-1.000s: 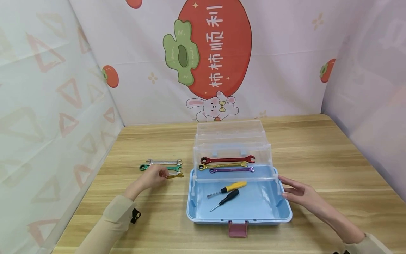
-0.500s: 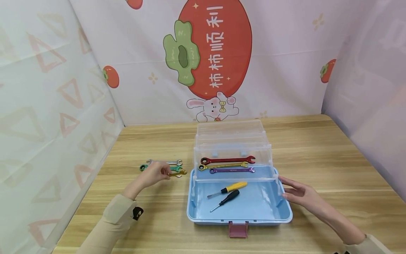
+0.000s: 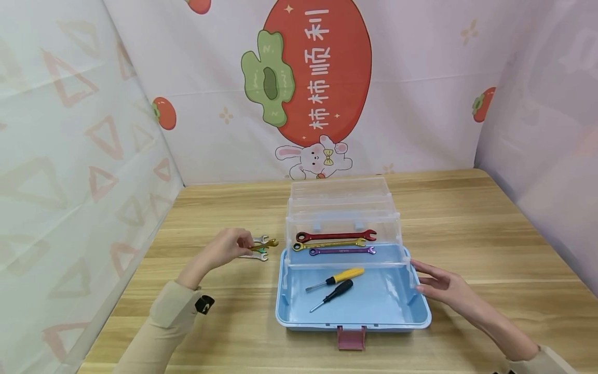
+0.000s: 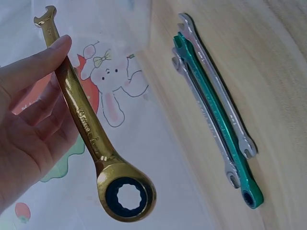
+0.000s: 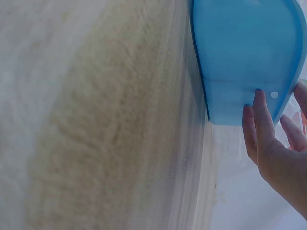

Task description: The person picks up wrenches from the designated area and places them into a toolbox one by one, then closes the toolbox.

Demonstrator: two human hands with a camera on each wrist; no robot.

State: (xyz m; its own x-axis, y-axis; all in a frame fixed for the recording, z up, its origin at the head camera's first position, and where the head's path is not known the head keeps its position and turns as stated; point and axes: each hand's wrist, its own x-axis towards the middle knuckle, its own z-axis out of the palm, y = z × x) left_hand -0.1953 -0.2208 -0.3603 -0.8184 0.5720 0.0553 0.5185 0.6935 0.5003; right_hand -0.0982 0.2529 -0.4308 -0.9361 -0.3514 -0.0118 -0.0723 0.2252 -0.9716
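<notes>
A gold ratchet wrench (image 4: 88,120) is pinched between the thumb and fingers of my left hand (image 3: 227,244), raised above the table left of the toolbox. Its ring end shows large in the left wrist view. Beneath it lie a green ratchet wrench (image 4: 216,110) and two silver wrenches, one of them a double open-ended wrench (image 4: 223,91); the hand partly hides them in the head view. My right hand (image 3: 441,283) rests with extended fingers against the right side of the blue toolbox (image 3: 352,326). In the right wrist view, fingertips (image 5: 259,96) touch its outer wall.
The toolbox's clear trays (image 3: 345,208) are unfolded toward the back. Red (image 3: 335,236), yellow (image 3: 329,243) and purple (image 3: 342,250) wrenches lie in the front tray. A yellow screwdriver (image 3: 345,275) and a black screwdriver (image 3: 337,292) lie in the base. Its pink latch (image 3: 351,338) hangs in front.
My left hand has lifted the gold wrench off the table and brought it slightly up and away from me, above the other wrenches. The right hand stays at the toolbox.
</notes>
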